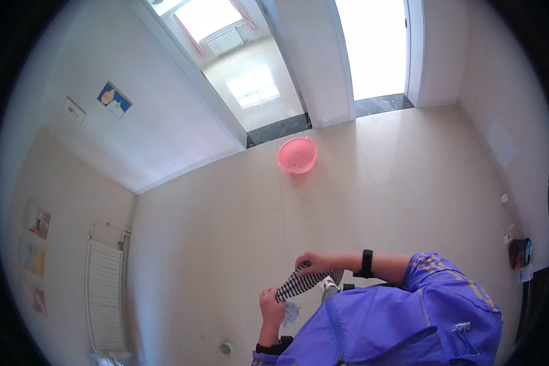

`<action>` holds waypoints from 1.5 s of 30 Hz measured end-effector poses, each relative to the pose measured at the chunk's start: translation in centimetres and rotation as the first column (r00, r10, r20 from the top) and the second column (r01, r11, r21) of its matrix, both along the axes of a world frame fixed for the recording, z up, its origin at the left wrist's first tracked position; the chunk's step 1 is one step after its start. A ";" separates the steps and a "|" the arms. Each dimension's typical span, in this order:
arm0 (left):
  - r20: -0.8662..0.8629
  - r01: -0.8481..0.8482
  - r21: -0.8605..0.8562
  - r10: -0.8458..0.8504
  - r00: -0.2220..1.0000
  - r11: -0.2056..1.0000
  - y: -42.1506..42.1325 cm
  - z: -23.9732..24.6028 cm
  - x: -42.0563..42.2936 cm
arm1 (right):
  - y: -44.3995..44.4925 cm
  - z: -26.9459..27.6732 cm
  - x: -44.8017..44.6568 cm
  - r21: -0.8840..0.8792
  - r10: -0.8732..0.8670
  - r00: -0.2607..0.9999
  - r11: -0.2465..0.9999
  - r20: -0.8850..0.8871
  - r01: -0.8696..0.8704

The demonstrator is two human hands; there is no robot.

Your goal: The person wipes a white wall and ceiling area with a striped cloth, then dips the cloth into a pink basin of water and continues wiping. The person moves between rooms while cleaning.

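Note:
A black-and-white striped cloth [302,283] is stretched between my two hands in front of my purple jacket. My left hand [272,305] grips its lower-left end. My right hand [317,264] grips it farther up, and part of the fabric hangs beyond this hand toward my foot. Below the stretched fabric, close to my left hand in the picture, a light blue-and-white patterned item [291,313] shows, partly hidden by the jacket; I cannot tell what it is. Both wrists wear black bands.
A pink plastic basin [297,156] stands on the tiled floor near two doorways. Left of me, a white radiator [105,295] is on the wall. A small pale round object [226,348] sits on the floor. At the right wall is a dark bag [519,254].

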State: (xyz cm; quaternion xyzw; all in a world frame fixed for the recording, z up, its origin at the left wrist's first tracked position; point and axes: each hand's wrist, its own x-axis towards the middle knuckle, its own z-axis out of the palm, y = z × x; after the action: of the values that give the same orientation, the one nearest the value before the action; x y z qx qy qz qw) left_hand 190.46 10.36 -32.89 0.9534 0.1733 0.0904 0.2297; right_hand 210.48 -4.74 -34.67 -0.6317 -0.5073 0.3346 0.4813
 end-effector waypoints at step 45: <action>-0.470 -0.472 -0.873 0.043 0.882 0.121 38.1 -23.0 84.9 | 10.2 -15.1 46.5 -0.716 -0.986 0.140 0.035 0.088 0.697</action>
State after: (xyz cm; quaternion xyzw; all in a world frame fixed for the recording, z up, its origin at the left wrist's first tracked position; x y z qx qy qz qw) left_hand 275.34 48.51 -55.85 0.5334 0.3909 -0.1642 0.7319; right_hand 256.95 5.48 -49.74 -0.8234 0.2583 0.2374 0.4460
